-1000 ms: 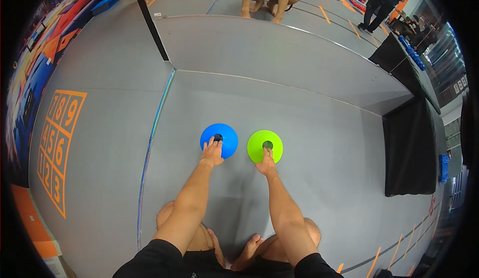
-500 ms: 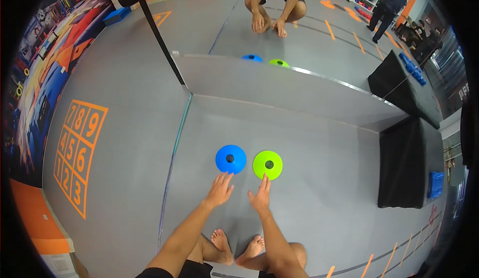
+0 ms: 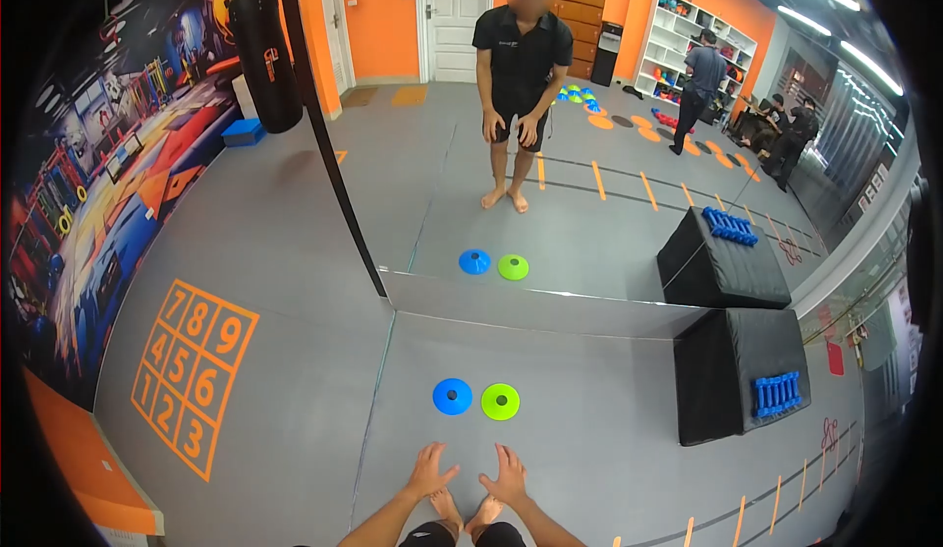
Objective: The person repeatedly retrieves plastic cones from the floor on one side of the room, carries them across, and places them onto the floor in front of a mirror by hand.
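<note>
On the grey floor lie two flat disc cones, side by side and apart. The blue disc cone (image 3: 452, 385) is on the left and the lime-green disc cone (image 3: 500, 390) on the right, each with a dark hole at its centre. My left hand (image 3: 428, 470) hangs in front of my legs, fingers spread, holding nothing, nearest the blue cone. My right hand (image 3: 506, 475) is also empty and spread, nearest the green cone. Neither hand touches a cone. My bare feet show just below the hands.
A wall mirror (image 3: 570, 243) stands beyond the cones, reflecting me, both cones and other people. At right, blue dumbbells (image 3: 777, 395) lie on a black padded box (image 3: 702, 380). Orange number grid (image 3: 196, 375) marks the left floor. A punching bag (image 3: 267, 56) hangs at upper left.
I have risen from a squat to nearly standing, and my view has lifted. Both hands have drawn up and back from the cones. The cones lie side by side as before.
</note>
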The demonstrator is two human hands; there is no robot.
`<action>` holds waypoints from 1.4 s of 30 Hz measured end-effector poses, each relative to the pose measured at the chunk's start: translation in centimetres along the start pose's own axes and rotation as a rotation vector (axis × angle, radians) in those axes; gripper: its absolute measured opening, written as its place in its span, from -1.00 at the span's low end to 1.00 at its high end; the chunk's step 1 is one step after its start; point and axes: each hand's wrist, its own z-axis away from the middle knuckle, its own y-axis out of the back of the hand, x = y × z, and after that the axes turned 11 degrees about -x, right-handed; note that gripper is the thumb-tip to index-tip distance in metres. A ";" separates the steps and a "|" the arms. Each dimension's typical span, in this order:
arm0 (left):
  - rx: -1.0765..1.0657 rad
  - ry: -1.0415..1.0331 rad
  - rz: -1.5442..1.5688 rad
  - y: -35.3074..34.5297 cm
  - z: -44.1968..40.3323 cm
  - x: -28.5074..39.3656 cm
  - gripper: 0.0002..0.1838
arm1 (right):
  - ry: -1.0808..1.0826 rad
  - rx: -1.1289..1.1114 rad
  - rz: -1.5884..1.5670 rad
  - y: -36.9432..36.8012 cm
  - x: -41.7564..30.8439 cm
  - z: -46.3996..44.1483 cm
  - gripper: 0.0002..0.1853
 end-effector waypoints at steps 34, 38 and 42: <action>0.858 -1.049 0.022 22.6 8.1 51.6 -0.39 | 1.458 0.815 -0.345 49.9 -17.0 21.7 -0.70; 1.158 -1.543 -0.119 26.0 13.4 60.7 -0.39 | 1.806 1.057 -0.046 57.0 -21.2 28.8 -0.61; 0.972 -1.748 -0.099 25.6 13.9 63.3 -0.40 | 1.915 0.974 0.108 58.7 -22.6 33.2 -0.63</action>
